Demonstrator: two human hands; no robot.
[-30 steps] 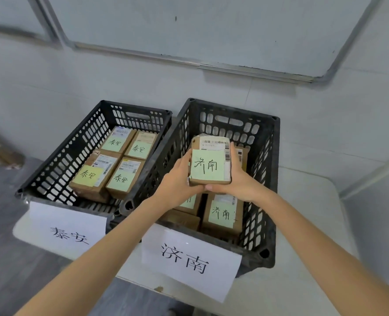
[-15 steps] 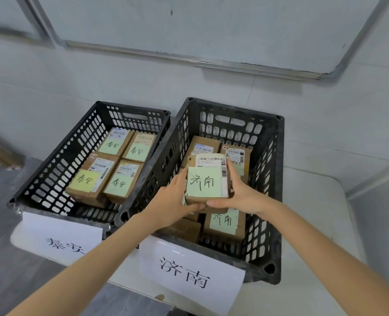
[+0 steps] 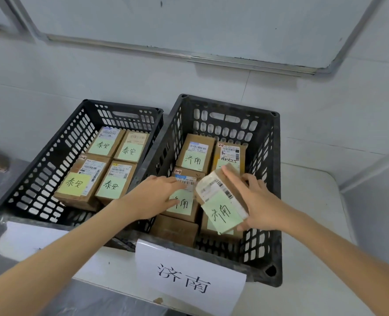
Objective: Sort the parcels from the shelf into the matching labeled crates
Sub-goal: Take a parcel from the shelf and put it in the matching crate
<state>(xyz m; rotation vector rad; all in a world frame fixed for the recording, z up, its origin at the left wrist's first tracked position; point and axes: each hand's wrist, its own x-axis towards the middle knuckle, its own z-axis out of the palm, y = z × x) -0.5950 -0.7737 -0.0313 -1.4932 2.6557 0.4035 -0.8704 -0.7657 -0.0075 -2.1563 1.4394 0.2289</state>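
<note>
Right hand [image 3: 258, 202] gripped a tilted parcel [image 3: 220, 199], fingers curled over its upper edge and thumb under the lower corner. That parcel was brown with a barcode sticker and a green note reading 济南. It was held low inside the right crate [image 3: 276, 160], over the front right parcel [image 3: 211, 230], which was mostly hidden. Could not tell if the two touched.

Left hand [image 3: 153, 195] lay flat with fingers straight, holding nothing. The fingertips rested on the middle left parcel [image 3: 185, 207] in the same crate, partly covering its green 济南 note. The hands were apart, with the held parcel between them.

Also in the right crate were a back left parcel [image 3: 195, 152] with a 济南 note and a back right parcel [image 3: 231, 153], its note mostly hidden by the right hand's fingers. A plain brown parcel [image 3: 175, 229] sat at front left.

A white paper sign [image 3: 189, 279] reading 济南 hung on the crate's front wall.

The left crate [image 3: 52, 160] stood just beside it, touching at the rim. It held four parcels [image 3: 111, 181], each with a green 泰安 note. Its own paper sign [image 3: 29, 238] was partly hidden by the left forearm, text not readable.

Both crates were black plastic lattice on a white bench [image 3: 314, 213] against a tiled wall [image 3: 120, 74]. A whiteboard [image 3: 189, 23] hung above.
</note>
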